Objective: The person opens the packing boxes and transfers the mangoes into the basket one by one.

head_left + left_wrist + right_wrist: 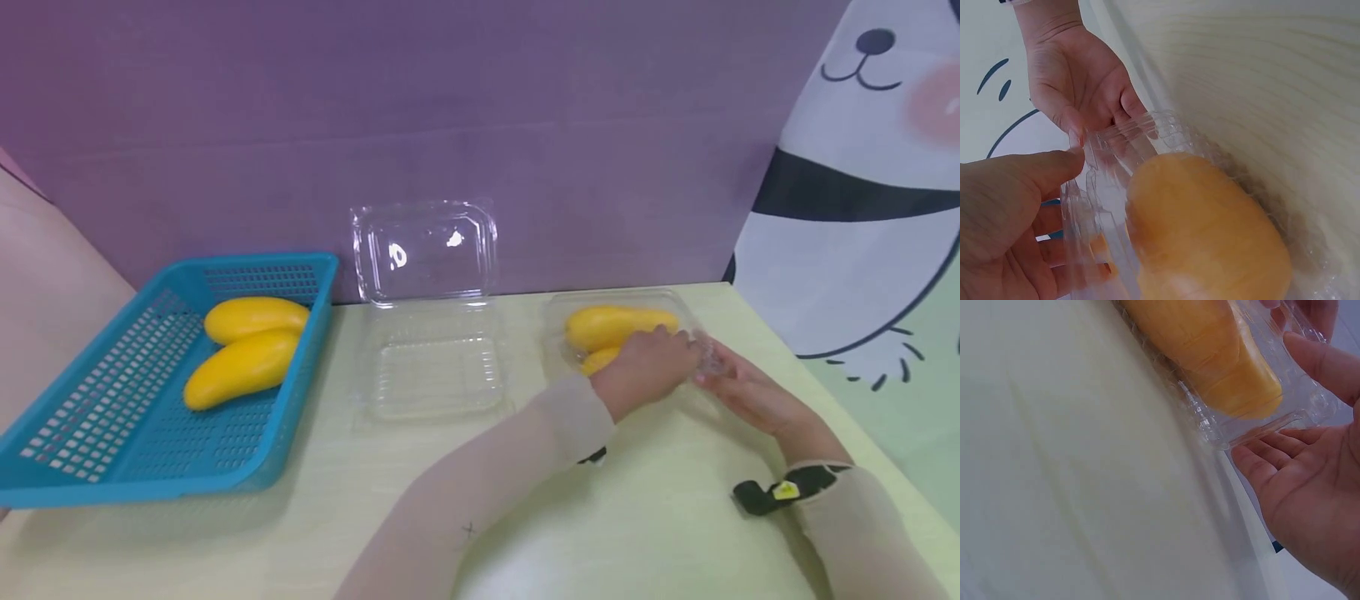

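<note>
Head view: left grip and right grip pinch the right-hand clamshell, mangoes packed, closing apparently unfinished; the open clamshell is unfilled, with two loose mangoes left in the blue basket.

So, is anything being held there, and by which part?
The clear box with yellow fruit inside: left hand and right hand both hold its edge at the right end.

The blue plastic basket at nine o'clock looks matt; the clear plastic box at three, glossy; the table, wood-grained.
</note>
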Demonstrator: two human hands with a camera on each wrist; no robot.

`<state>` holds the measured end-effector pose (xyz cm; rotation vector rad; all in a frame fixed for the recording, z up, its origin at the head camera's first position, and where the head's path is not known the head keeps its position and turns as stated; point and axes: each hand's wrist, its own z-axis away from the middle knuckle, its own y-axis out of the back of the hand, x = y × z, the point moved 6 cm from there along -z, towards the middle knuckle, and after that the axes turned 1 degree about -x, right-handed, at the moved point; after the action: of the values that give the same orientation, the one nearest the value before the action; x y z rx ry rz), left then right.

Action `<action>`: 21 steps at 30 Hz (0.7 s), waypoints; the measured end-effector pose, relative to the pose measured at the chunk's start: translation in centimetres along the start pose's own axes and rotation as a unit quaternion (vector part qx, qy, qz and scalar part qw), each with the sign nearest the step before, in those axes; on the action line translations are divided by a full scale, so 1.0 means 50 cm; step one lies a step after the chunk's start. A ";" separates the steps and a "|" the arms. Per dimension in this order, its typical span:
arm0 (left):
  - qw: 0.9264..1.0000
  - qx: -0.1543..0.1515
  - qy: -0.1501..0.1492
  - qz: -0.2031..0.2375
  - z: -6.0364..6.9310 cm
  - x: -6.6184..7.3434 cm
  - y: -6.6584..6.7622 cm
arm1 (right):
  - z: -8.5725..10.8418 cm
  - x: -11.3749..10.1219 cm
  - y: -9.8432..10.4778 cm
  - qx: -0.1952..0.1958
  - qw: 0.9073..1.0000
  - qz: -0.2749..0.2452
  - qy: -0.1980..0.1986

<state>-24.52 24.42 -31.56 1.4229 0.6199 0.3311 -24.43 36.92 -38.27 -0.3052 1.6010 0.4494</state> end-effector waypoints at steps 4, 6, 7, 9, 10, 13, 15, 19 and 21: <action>1.000 -0.001 0.012 -0.019 -0.003 0.011 -0.002 | 0.002 0.004 0.001 -0.003 1.000 -0.012 -0.002; 0.999 -0.001 0.025 -0.021 -0.004 0.016 -0.001 | 0.003 0.003 0.000 -0.009 1.000 -0.016 0.006; 0.999 0.001 0.032 -0.025 -0.004 0.017 -0.001 | 0.003 0.003 0.000 -0.011 1.000 -0.021 0.012; 0.998 0.000 0.049 -0.027 -0.005 0.017 -0.003 | 0.003 0.000 -0.001 -0.017 0.999 -0.024 0.020; 0.998 0.002 0.057 -0.026 -0.005 0.016 -0.003 | 0.002 -0.001 -0.001 -0.020 0.999 -0.025 0.023; 0.997 0.000 0.075 -0.006 -0.005 0.010 -0.006 | 0.001 -0.003 -0.001 -0.024 0.999 -0.025 0.024; 0.997 0.002 0.082 0.013 -0.004 0.007 -0.006 | 0.000 -0.004 -0.001 -0.027 0.999 -0.027 0.022; 0.995 0.005 0.093 0.027 -0.004 0.007 -0.006 | 0.001 -0.007 -0.002 -0.036 0.998 -0.040 0.037; 0.995 0.009 0.096 0.024 -0.005 0.010 -0.003 | 0.002 -0.008 -0.003 -0.042 0.997 -0.046 0.046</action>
<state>-24.29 24.86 -31.82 1.4348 0.7465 0.5053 -24.24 36.82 -37.90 -0.4666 1.6537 0.4376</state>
